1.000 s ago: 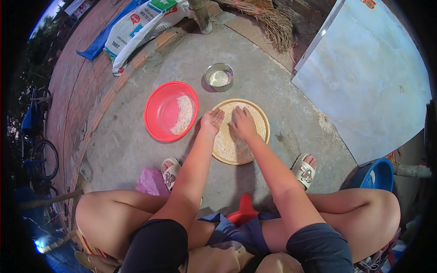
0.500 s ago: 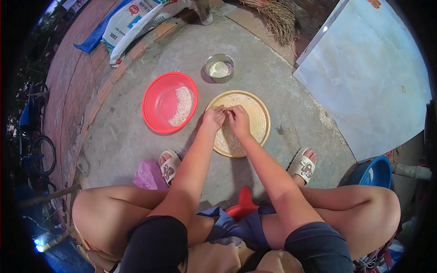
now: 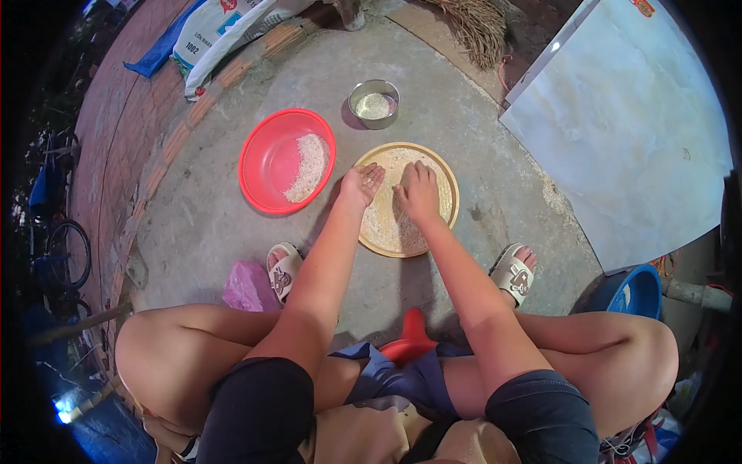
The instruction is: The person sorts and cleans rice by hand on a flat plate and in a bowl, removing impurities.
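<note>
A round yellow tray (image 3: 452,193) with a thin layer of pale grains, probably rice, lies on the floor in front of me. Over its left rim my left hand (image 3: 362,184) is turned palm up, fingers stretched out; any small bits in the palm are too tiny to make out. My right hand (image 3: 420,193) reaches palm down above the grains, its fingers slightly apart. To the left stands a red basin (image 3: 259,166) with a heap of pale grains (image 3: 311,168) along its right side. Just behind the tray is a metal bowl (image 3: 374,116) with some grains at the bottom.
My sandalled feet flank the tray, with a pink plastic bag (image 3: 249,286) by the left one. A blue basin (image 3: 634,294) stands at right below a large pale marbled panel (image 3: 618,131). A printed sack (image 3: 220,39) and a straw broom (image 3: 475,31) lie at the back.
My hands, close together at the fingertips before, are now apart. The right one has moved right and down toward the grains; the left palm has opened upward. The view has shifted slightly.
</note>
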Demonstrator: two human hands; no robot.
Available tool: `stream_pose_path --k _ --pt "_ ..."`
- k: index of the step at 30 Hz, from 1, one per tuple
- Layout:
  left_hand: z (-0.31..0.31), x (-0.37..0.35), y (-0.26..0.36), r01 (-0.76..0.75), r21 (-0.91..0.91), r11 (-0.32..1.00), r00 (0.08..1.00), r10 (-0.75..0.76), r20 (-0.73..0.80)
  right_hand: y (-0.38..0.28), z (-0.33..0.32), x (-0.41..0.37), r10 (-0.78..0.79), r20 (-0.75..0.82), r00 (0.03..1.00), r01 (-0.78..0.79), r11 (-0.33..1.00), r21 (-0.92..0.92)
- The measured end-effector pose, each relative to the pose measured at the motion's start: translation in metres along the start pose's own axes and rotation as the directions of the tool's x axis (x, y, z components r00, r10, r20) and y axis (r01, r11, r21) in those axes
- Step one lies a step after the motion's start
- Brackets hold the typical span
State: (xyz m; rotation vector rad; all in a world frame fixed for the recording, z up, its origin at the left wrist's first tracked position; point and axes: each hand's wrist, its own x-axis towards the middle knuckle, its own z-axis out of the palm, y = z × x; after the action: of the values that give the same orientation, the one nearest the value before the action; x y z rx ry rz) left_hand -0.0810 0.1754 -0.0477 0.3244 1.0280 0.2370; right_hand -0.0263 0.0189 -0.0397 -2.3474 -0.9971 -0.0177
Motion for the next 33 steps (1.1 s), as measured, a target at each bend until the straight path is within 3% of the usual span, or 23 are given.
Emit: stream_pose_path --k 4,6,9,11,13,17,19,20,21,22,23,25,26,28,29,31,32,33 --pt "-0.005 0.002 -0.001 -0.014 0.011 1.0 1.0 0.014 -0.009 -0.011 -0.001 -0.01 -0.104 0.013 0.995 0.104 0.994 -0.026" --pt "-0.005 0.002 -0.001 -0.015 0.015 1.0 1.0 0.015 -0.012 -0.019 0.002 -0.016 -0.183 0.121 0.976 0.174 0.981 0.083" --pt "-0.005 0.002 -0.001 -0.032 0.018 0.999 0.999 0.032 -0.008 -0.028 0.005 -0.029 -0.307 0.145 0.941 0.282 0.944 0.173" --pt "-0.005 0.003 0.0 -0.047 0.039 0.998 0.999 0.048 -0.01 -0.032 0.006 -0.04 -0.306 0.123 0.944 0.278 0.939 0.201" --pt "-0.007 0.005 0.001 -0.046 0.04 0.998 0.999 0.046 -0.014 -0.033 0.006 -0.046 -0.398 0.196 0.896 0.329 0.892 0.309" --pt "-0.012 0.007 0.001 -0.043 0.05 0.998 0.999 0.044 -0.018 -0.021 0.029 -0.055 -0.478 0.149 0.866 0.394 0.834 0.387" --pt "-0.01 0.002 0.0 -0.04 0.058 0.998 0.998 0.042 -0.038 -0.023 0.032 -0.051 -0.334 0.169 0.927 0.233 0.868 0.439" --pt "-0.01 0.0 -0.001 -0.036 0.063 0.997 0.998 0.039 -0.058 -0.028 0.032 -0.046 -0.331 0.166 0.929 0.231 0.868 0.44" --pt "-0.009 -0.001 -0.002 -0.035 0.068 0.997 0.998 0.039 -0.057 -0.034 0.033 -0.041 -0.002 0.091 0.996 -0.046 0.856 0.516" --pt "-0.008 -0.002 -0.003 -0.027 0.087 0.996 0.997 0.033 -0.068 -0.039 0.033 -0.036 0.335 0.048 0.941 -0.295 0.743 0.601" --pt "-0.008 -0.002 -0.004 -0.019 0.104 0.994 0.996 0.027 -0.079 -0.044 0.031 -0.027 0.337 0.047 0.94 -0.296 0.743 0.601" --pt "-0.021 0.019 -0.008 -0.007 0.131 0.991 1.0 0.01 -0.016 -0.05 0.02 -0.005 0.538 -0.034 0.842 -0.365 0.616 0.698" --pt "-0.028 0.032 -0.01 0.0 0.157 0.988 0.999 -0.007 0.046 -0.049 0.017 0.002 0.538 -0.035 0.842 -0.366 0.618 0.696" --pt "-0.034 0.049 -0.013 0.032 0.185 0.982 0.993 -0.053 0.11 -0.048 0.012 0.014 0.268 0.008 0.963 -0.193 0.673 0.714" --pt "-0.031 0.045 -0.011 0.061 0.217 0.974 0.981 -0.099 0.169 -0.048 0.008 0.015 0.268 0.008 0.963 -0.193 0.671 0.716" --pt "-0.021 0.036 -0.013 0.055 0.211 0.976 0.986 -0.086 0.143 -0.046 -0.001 0.014 0.237 0.033 0.971 -0.233 0.903 0.36" --pt "-0.013 0.026 -0.014 0.051 0.204 0.978 0.99 -0.076 0.118 -0.042 -0.002 0.011 0.235 0.034 0.971 -0.231 0.903 0.363" --pt "-0.009 0.018 -0.016 0.048 0.205 0.978 0.99 -0.073 0.118 -0.037 -0.003 0.007 0.235 -0.087 0.968 -0.204 0.941 0.272"
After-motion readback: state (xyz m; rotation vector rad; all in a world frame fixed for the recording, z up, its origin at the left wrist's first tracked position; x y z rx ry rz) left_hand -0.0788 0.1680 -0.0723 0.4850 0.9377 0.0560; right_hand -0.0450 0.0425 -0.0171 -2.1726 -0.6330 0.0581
